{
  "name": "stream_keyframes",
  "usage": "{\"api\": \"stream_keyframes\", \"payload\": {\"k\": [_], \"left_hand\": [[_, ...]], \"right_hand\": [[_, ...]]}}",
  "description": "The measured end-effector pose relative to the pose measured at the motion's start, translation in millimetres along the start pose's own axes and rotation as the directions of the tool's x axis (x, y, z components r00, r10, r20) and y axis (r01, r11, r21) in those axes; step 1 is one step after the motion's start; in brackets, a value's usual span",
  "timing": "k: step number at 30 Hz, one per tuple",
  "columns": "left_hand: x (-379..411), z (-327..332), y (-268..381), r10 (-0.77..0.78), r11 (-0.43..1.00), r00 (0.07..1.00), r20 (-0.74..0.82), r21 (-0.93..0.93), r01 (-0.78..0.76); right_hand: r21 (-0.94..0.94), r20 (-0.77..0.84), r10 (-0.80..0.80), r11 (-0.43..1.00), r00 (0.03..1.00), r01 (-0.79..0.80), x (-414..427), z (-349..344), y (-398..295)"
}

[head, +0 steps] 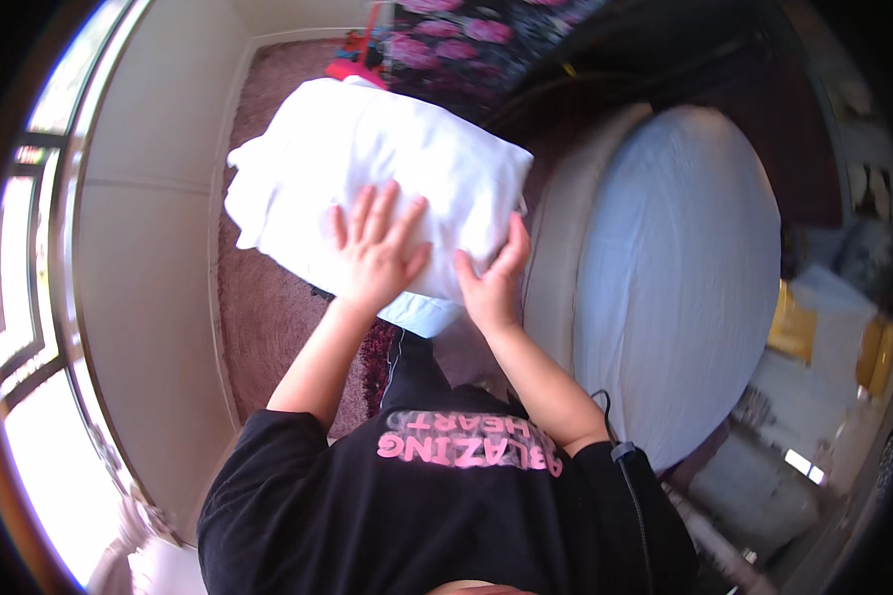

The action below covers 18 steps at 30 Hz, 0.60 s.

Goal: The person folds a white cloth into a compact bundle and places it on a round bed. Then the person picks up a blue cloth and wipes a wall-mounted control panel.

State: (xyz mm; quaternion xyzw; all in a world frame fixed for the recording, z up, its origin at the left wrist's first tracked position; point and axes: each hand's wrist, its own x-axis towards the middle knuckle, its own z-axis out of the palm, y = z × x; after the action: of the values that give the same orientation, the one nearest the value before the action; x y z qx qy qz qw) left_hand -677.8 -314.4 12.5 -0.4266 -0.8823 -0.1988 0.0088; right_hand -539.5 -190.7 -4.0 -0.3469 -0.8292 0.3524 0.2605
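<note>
A bulky bundle of folded white fabric (417,141) is in front of me, its layered, rumpled edge showing on the left. My left hand (378,249) lies flat on top of it with the fingers spread. At the bundle's lower right corner, my right hand (495,275) grips the edge, thumb on top and fingers around the side. A pale blue fabric edge (420,314) shows beneath the bundle; whether it belongs to the same piece I cannot tell. What supports the bundle from below is hidden.
To the right is a bed mattress (677,282) under a light blue sheet. Mauve carpet (268,297) covers the floor. A wall (149,253) and bright windows (52,446) line the left. Beyond the bundle are a red long-handled object (353,68) and dark floral fabric (454,44).
</note>
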Motion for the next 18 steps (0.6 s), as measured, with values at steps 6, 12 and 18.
{"api": "stream_keyframes", "payload": {"k": [6, 12, 18], "left_hand": [[16.2, -46.9, 41.4, 0.108, 0.979, 0.992, -0.07, -0.163, -0.119], [18.9, -19.7, 181.4, 0.6, 0.549, 0.797, 0.075, -0.763, -0.342], [-38.7, 49.9, 320.6, 0.902, 0.357, 0.396, 0.173, -0.814, -0.458]], "right_hand": [[-0.015, 0.021, 0.018, 1.0, 1.0, -0.017, -25.1, -56.2, 18.8], [0.186, -0.056, 0.529, 0.839, 0.847, -0.512, -95.3, -139.0, 114.5], [0.298, -0.311, 0.687, 0.727, 0.657, -0.619, -205.5, -226.4, 205.3]]}}
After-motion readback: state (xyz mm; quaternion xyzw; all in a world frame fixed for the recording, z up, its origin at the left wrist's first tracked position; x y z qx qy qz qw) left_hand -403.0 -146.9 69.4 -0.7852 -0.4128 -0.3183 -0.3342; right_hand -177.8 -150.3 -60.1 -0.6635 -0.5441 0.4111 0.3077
